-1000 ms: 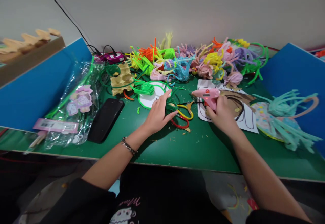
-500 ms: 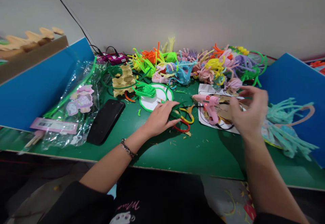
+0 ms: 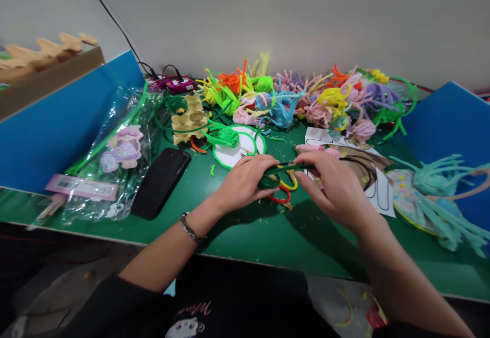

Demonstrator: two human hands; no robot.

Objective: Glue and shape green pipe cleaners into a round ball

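Holding dark green pipe cleaners (image 3: 269, 178) between left hand (image 3: 244, 183) and right hand (image 3: 337, 186), just above red-and-yellow scissors (image 3: 285, 196), kinda near the pink glue gun (image 3: 311, 148).

A green desk (image 3: 245, 241) covered with colorful craft supplies.
Fuzzy bundles (image 3: 285, 113) in orange, lime, blue, pink, yellow and purple crowd the back edge, beside purple devices (image 3: 176, 86) and an egg-carton piece (image 3: 190, 119). On the left are a clear plastic bag (image 3: 132, 177) and a black phone (image 3: 161, 182). Toward the middle, a white disc (image 3: 257, 149) edged in green lies near red-and-yellow-handled scissors (image 3: 284, 196), with small scraps (image 3: 212, 170) scattered around. To their right, a printed white sheet (image 3: 384, 197) lies beneath a partly hidden pink glue gun (image 3: 308, 148); a teal fuzzy bundle (image 3: 432, 180) sits farther right.
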